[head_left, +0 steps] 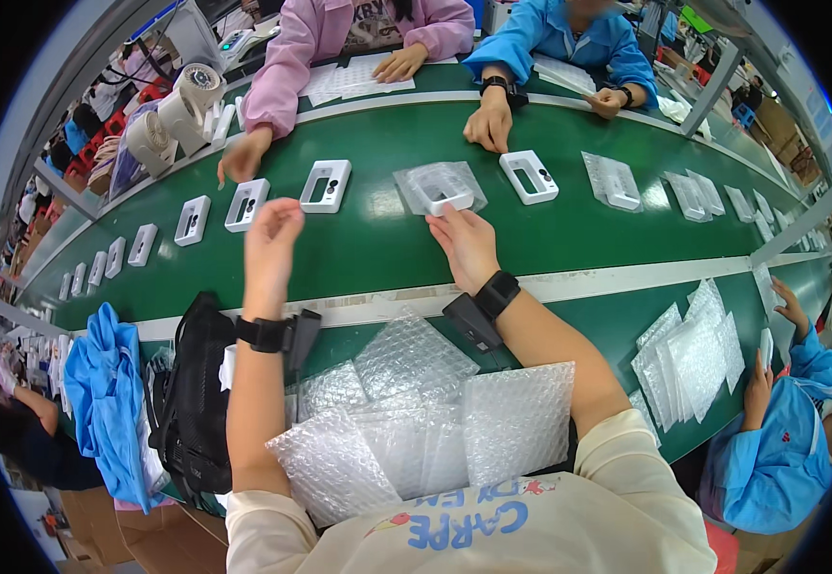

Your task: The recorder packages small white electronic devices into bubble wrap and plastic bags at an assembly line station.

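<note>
Left hand, in the head view, hung above the green bench with its fingers loosely curled toward the thumb, just to the near left of a bare white casing; whether it held anything small could not be told. The right hand was partly closed, its fingertips at the near end of a pouched casing, which lay in a clear pouch on the bench; whether it gripped it was unclear. To the far right, a co-worker's hand was at the far edge of a third casing. Bubble-wrap sheets lay overlapping on the near side.
</note>
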`<state>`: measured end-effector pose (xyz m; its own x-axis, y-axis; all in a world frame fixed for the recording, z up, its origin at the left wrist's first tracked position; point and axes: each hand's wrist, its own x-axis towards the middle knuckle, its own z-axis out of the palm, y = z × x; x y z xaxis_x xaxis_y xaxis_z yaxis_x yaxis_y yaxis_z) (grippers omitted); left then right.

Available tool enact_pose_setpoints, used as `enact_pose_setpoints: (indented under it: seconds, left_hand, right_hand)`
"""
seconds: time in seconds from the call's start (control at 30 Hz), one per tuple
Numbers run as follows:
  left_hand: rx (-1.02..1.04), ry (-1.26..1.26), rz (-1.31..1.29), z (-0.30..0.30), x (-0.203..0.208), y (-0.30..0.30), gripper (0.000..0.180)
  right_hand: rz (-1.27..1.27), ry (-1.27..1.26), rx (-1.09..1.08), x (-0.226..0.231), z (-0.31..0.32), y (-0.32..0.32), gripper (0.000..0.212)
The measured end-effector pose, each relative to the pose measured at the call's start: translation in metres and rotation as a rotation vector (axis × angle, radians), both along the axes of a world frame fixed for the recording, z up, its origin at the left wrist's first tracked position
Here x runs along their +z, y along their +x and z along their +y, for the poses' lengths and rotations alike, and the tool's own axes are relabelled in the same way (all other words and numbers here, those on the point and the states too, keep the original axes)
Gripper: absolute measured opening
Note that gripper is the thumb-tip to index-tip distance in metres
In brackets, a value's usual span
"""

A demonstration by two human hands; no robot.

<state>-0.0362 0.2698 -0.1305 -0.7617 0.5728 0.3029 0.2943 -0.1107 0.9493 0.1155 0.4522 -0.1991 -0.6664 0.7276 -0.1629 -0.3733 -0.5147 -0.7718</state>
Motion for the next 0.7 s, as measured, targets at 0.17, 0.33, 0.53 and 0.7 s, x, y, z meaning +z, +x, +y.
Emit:
enact_pose_setpoints:
  seconds: [0.17, 0.33, 0.53, 0.7]
  left_hand:
    - [0.216, -0.156, 0.054, -0.043, -0.004, -0.058, 0.017]
    - [0.298, -0.362, 0.214, -0.071, -0.048, -0.107, 0.028]
    - [0.321, -0.76, 0.349, -0.063, -0.07, -0.107, 0.054]
    - [0.245, -0.778, 0.27, -0.062, -0.075, -0.12, 0.063]
  right_hand:
    - [-0.014, -0.011, -0.145, 0.009, -0.005, 0.002, 0.017]
    - [-0.1, 0.101, -0.185, 0.004, -0.002, 0.0, 0.013]
    - [-0.114, 0.279, 0.011, 0.011, -0.007, 0.005, 0.012]
    - [-0.073, 0.291, 0.07, 0.012, -0.007, 0.005, 0.012]
